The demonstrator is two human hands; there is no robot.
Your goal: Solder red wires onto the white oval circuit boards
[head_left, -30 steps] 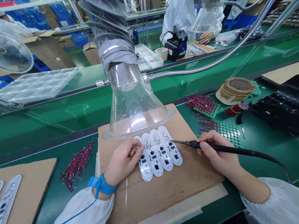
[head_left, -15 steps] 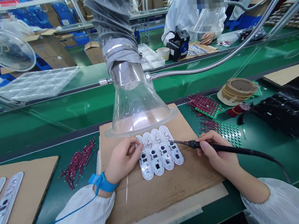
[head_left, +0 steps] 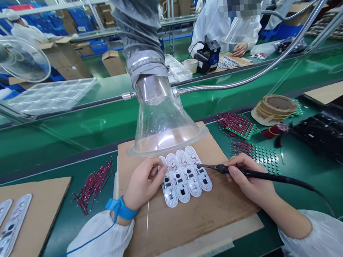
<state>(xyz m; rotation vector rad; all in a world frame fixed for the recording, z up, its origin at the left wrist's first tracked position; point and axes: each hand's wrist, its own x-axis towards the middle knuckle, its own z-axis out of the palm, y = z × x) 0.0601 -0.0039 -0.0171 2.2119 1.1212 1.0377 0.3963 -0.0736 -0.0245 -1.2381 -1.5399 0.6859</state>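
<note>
Cardboard mat, white boards between both hands

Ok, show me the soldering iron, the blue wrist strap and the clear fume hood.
Soldering iron (head_left: 270, 177): head view, on its black handle.
Blue wrist strap (head_left: 120, 209): head view, on the band.
Clear fume hood (head_left: 162, 125): head view, on the wall of the cone.
</note>
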